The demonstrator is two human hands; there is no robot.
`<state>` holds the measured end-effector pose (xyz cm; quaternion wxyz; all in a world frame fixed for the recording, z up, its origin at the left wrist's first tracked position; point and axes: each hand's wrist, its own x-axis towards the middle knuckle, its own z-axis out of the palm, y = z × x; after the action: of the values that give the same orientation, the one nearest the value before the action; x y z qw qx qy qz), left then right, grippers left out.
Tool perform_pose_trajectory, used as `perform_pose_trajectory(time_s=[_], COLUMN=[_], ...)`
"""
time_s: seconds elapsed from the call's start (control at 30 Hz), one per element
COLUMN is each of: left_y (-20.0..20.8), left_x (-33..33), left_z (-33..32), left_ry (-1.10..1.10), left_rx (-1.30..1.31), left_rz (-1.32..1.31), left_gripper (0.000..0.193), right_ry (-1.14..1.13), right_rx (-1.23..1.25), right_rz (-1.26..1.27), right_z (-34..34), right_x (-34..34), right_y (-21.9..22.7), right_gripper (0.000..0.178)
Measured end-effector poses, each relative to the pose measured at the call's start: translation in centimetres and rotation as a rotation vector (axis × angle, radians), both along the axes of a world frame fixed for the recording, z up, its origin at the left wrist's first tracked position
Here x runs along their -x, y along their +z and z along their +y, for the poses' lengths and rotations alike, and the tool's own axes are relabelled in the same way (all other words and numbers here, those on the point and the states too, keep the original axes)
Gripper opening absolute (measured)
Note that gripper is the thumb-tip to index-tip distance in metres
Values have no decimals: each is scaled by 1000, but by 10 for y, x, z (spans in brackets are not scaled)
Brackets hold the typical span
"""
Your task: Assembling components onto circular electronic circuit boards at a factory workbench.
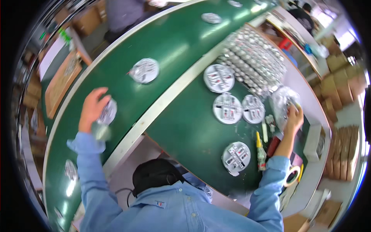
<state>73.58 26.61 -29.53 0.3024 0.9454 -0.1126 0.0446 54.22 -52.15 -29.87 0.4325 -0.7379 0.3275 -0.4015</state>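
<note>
while my left hand (92, 111) hangs over the green conveyor belt (174, 46), its thumb and forefinger stand wide apart, with nothing pinched between them. just beside the palm, partly hidden by it, is a round white disc (109, 113) on the belt; i cannot tell whether i touch it. below my wrist shows a pale thing (101, 132), too blurred to name.

my right hand (294, 118) reaches to a clear plastic bag (283, 101) at the right of the green bench (185, 127), fingers bent against it; i cannot tell if they close on anything.

between my hands, three white discs (227, 109) with small parts on them sit close together on the bench, and a fourth disc (236, 157) lies nearer me, apart from these. beyond them is a wrapped block of silvery round pieces (253, 58). near my right forearm are a yellow-tipped tube (260, 152), a white stick (264, 131) and a roll of tape (292, 176). a white box (313, 143) stands to their right.
</note>
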Motion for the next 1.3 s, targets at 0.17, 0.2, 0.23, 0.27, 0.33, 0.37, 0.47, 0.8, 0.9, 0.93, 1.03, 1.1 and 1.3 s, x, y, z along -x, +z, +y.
perform_pose_trajectory(time_s=[0.17,0.2,0.23,0.27,0.33,0.37,0.47,0.8,0.9,0.93,1.03,1.1,1.3], left_y=[-19,-15,-14,-5,14,22,42,2,12,14,7,3,-7], left_x=[-5,-6,-6,0,18,29,68,148,152,150,149,148,134], left_z=[45,41,37,24,-11,-31,-89,-238,-232,-233,-227,-223,-223], left_ry=[-6,13,-3,6,28,19,37,-117,-137,-157,-172,-178,-366], left_rx=[220,230,236,223,200,206,330,461,380,352,477,545,458], left_rz=[158,173,175,142,79,87,-9,-46,-54,-81,34,83,-327], left_gripper=[18,16,16,14,11,11,10,13,12,12,12,12,52], right_ry=[-11,-13,-11,-6,-17,-16,24,411,499,547,641,668,723], right_rx=[-6,-37,-68,-101,-101,-105,-75,67,155,272,458,510,695], right_rz=[23,-11,-44,-75,-108,-144,-82,271,313,304,211,197,86], right_z=[5,6,7,6,3,2,36,275,333,340,361,366,368], right_x=[-10,-9,-8,-5,4,10,18,75,58,52,31,30,22], right_y=[-2,-2,0,1,13,21,52,97,66,52,42,36,20], right_gripper=[23,22,22,22,20,18,15,17,19,19,21,22,23])
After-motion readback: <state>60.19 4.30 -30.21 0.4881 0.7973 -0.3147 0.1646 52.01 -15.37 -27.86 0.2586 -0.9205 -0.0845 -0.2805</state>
